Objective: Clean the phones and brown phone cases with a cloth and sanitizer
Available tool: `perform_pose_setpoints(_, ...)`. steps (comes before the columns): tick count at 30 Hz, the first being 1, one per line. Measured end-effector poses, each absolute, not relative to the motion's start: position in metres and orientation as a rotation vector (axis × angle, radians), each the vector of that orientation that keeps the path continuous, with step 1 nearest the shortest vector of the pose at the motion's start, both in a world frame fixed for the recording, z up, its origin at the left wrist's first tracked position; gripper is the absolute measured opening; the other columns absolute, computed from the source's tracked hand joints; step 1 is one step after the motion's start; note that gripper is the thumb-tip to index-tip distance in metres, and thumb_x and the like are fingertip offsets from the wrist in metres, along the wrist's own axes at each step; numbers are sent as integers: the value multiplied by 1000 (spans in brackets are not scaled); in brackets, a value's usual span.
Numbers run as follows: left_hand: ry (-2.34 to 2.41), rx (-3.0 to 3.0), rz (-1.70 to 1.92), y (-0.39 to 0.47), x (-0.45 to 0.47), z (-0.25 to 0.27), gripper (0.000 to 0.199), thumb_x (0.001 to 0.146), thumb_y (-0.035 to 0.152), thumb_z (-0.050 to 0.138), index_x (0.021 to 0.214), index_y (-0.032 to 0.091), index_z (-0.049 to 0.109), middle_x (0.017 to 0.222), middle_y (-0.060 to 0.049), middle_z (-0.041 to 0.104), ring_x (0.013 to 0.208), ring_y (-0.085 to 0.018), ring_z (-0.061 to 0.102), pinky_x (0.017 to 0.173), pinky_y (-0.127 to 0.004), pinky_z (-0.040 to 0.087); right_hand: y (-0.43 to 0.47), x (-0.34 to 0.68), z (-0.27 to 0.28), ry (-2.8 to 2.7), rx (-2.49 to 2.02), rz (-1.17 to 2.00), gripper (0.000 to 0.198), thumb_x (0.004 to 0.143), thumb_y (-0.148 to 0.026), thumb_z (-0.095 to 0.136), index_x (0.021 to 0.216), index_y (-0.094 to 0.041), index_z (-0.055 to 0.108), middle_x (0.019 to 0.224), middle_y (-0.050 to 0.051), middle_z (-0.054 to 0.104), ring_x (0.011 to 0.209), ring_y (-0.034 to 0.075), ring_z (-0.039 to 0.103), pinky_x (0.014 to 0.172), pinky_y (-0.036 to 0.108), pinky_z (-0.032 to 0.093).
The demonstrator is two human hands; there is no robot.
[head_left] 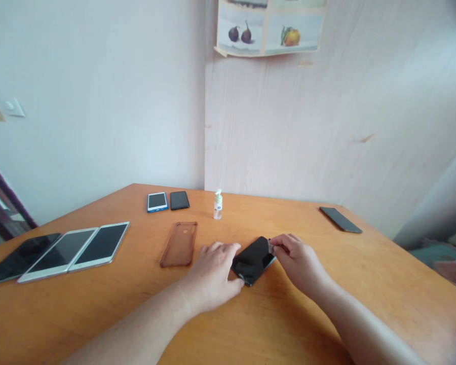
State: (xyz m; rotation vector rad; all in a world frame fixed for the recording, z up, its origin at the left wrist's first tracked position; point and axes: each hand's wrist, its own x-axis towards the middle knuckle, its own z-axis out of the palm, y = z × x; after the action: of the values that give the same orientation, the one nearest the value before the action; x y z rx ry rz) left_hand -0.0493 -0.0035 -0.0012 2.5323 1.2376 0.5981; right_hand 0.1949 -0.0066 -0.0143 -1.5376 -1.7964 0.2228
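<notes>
A black smartphone (253, 261) lies screen up and slanted on the wooden table, with reflections on its glass. My left hand (215, 274) grips it from the left, thumb at the near corner and fingers along the left edge. At the phone's far right corner, my right hand (294, 256) pinches a small piece of thin, see-through film (271, 247) between thumb and forefinger. How far the film reaches over the screen I cannot tell. To the left of my left hand rests a translucent brown phone case (179, 245).
A small pump bottle (218, 206) stands behind the phone. Two small phones, one blue-edged (157, 202) and one black (180, 200), lie at the back left. Two white tablets (99, 246) and a dark tablet (21, 258) are at left. A dark flat device (340, 220) lies far right.
</notes>
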Motion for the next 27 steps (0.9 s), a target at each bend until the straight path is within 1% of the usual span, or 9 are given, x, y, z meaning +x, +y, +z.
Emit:
perform_pose_setpoints(4, 1228, 2534, 582, -3, -49, -2, 54, 73, 37, 69, 123, 23, 52, 121, -8, 63, 113, -30, 55, 98, -44, 41, -6, 201, -15, -1828, -1625, 161, 22, 87, -23, 46, 90, -21, 68, 91, 5, 67, 86, 19, 64, 78, 30, 48)
perform_pose_setpoints(7, 1249, 2523, 563, -5, -45, -2, 68, 66, 49, 76, 123, 23, 52, 122, -9, 62, 113, -33, 54, 98, -47, 42, -7, 204, -15, -1930, -1717, 115, 26, 91, -23, 44, 95, -20, 69, 96, 9, 68, 91, 21, 66, 82, 32, 49)
perform_pose_setpoints(10, 1277, 2530, 575, -6, -41, -4, 72, 65, 51, 76, 124, 21, 50, 122, -11, 61, 114, -34, 53, 98, -48, 41, -18, 194, -10, -2099, -1735, 124, 33, 93, -22, 40, 110, -15, 68, 114, 14, 68, 107, 25, 65, 92, 37, 49)
perform_pose_setpoints(12, 1290, 2523, 586, -5, -40, -6, 68, 66, 47, 75, 123, 20, 51, 120, -11, 61, 113, -34, 54, 97, -48, 41, -33, 180, -4, -2215, -1703, 146, 38, 94, -23, 40, 122, -13, 65, 131, 17, 62, 121, 28, 58, 102, 40, 45)
perform_pose_setpoints(13, 1295, 2516, 594, -5, -39, -7, 66, 67, 46, 74, 122, 20, 51, 119, -12, 61, 112, -34, 54, 97, -48, 42, -41, 172, 0, -2277, -1670, 164, 41, 95, -24, 40, 127, -12, 63, 137, 17, 58, 127, 28, 54, 106, 41, 43)
perform_pose_setpoints(16, 1304, 2495, 622, -5, -39, -8, 58, 70, 42, 70, 120, 19, 51, 117, -12, 62, 112, -34, 55, 95, -47, 42, -63, 152, 10, -2485, -1449, 269, 43, 97, -28, 40, 137, -20, 56, 144, 9, 54, 130, 23, 52, 110, 37, 41)
perform_pose_setpoints(19, 1293, 2487, 631, -5, -39, -8, 54, 71, 39, 68, 118, 19, 52, 116, -12, 62, 112, -33, 55, 95, -46, 43, -65, 153, 11, -2551, -1411, 258, 46, 99, -33, 39, 143, -21, 50, 148, 8, 49, 133, 23, 49, 114, 40, 36)
perform_pose_setpoints(24, 1275, 2485, 649, -4, -37, -9, 58, 67, 37, 70, 119, 18, 51, 119, -13, 62, 111, -33, 55, 95, -46, 44, -39, 177, -3, -2368, -1786, 95, 49, 100, -35, 35, 138, -11, 54, 144, 19, 50, 136, 32, 45, 113, 58, 32)
perform_pose_setpoints(27, 1266, 2476, 664, -3, -37, -10, 58, 68, 38, 70, 119, 19, 51, 119, -13, 61, 112, -33, 56, 95, -46, 44, -41, 172, -2, -2359, -1747, 136, 50, 101, -38, 35, 139, -11, 53, 146, 18, 48, 139, 31, 40, 115, 55, 29)
